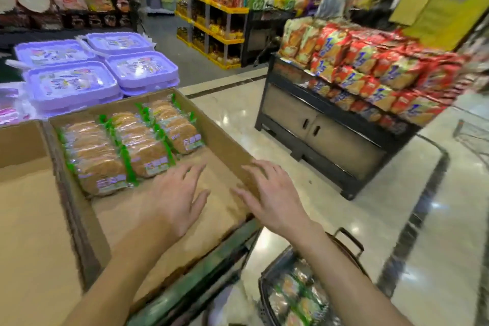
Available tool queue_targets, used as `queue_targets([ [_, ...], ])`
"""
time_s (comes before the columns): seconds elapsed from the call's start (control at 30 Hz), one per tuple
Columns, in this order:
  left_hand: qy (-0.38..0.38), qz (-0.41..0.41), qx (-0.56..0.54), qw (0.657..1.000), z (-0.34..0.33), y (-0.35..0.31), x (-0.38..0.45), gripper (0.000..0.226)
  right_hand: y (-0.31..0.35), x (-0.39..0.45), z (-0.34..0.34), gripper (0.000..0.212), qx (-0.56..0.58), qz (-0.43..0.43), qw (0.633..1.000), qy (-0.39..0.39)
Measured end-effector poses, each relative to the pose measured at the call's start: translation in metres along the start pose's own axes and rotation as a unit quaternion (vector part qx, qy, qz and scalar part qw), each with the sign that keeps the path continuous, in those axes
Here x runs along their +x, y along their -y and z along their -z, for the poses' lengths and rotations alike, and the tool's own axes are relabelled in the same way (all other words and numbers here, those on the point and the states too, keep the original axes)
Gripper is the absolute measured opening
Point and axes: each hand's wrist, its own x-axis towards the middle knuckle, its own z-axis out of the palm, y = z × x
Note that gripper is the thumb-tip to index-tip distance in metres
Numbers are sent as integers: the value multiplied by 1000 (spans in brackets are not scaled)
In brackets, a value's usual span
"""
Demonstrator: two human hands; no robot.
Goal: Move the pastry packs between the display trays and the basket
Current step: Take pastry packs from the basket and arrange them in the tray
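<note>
Brown cardboard display tray (pixel 227 140) holds three rows of clear-wrapped golden pastry packs with green seams (pixel 127 148) at its eleven o'clock end; its near floor is bare. The left hand (pixel 174 201) hovers palm-down over that bare floor, fingers spread and straight, holding nothing. The right hand (pixel 275 198) is over the tray's three o'clock wall, fingers loosely extended, gripping nothing. At five o'clock, low on the floor, a dark wire basket (pixel 264 288) contains more packs.
</note>
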Motion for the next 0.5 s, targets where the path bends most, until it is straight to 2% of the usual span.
queue_targets([
  [0.1, -1, -56, -56, 997, -17, -78, -12, 54, -27, -85, 39, 53, -19, -93, 995, -9],
  [0.2, 24, -98, -112, 989, -43, -156, -31, 51, -60, -174, 69, 53, -36, -179, 982, -54],
  [0.3, 58, -106, -166, 979, -78, -226, -54, 49, -96, -264, 89, 56, -41, -277, 957, -81],
  [0.4, 81, -141, -198, 967, -117, -296, -72, 44, -135, -347, 99, 50, -33, -348, 930, -112],
  [0.5, 130, -175, -192, 957, -156, -374, -80, 49, -183, -426, 110, 51, -17, -381, 916, -121],
])
